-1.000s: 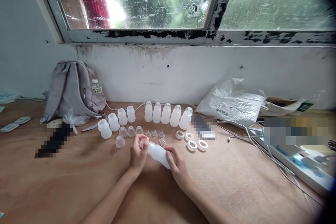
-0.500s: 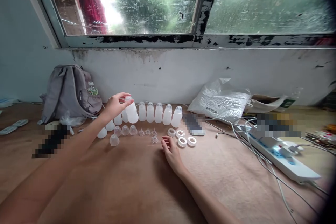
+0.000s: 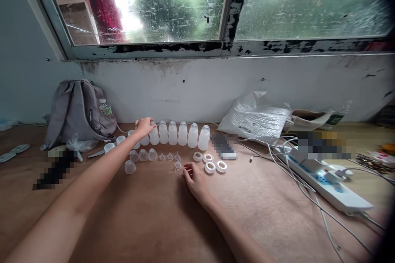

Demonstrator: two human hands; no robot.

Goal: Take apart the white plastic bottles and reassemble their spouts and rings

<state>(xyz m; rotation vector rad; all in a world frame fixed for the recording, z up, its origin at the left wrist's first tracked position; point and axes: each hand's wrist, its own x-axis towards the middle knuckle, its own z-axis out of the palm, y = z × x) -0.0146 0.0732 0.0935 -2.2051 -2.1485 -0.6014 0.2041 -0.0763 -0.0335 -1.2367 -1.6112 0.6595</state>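
Observation:
My left hand (image 3: 144, 127) reaches to the back row, its fingers closed round the top of a white baby bottle (image 3: 154, 136) standing there. Several more capped baby bottles (image 3: 182, 134) line up to its right. Open bottle bodies (image 3: 109, 147) stand to the left, partly behind my forearm. My right hand (image 3: 195, 178) rests on the table with loosely curled fingers and nothing visible in them. Beside its fingertips lies a clear bottle nipple (image 3: 177, 166), with several nipples (image 3: 169, 156) behind. Clear domed caps (image 3: 130, 167) sit further left; white collar rings (image 3: 210, 167) lie to the right.
A grey backpack (image 3: 74, 115) stands at the back left. On the right are a silvery plastic bag (image 3: 254, 117), a white power strip (image 3: 333, 185) and loose cables (image 3: 304, 185). A pixelated phone-like object (image 3: 226, 146) lies behind the rings. The wall and window are behind the table.
The bottle in my left hand has gone from raised and tilted to standing in the back row, my fingers still at its top. My right hand remains near the nipples.

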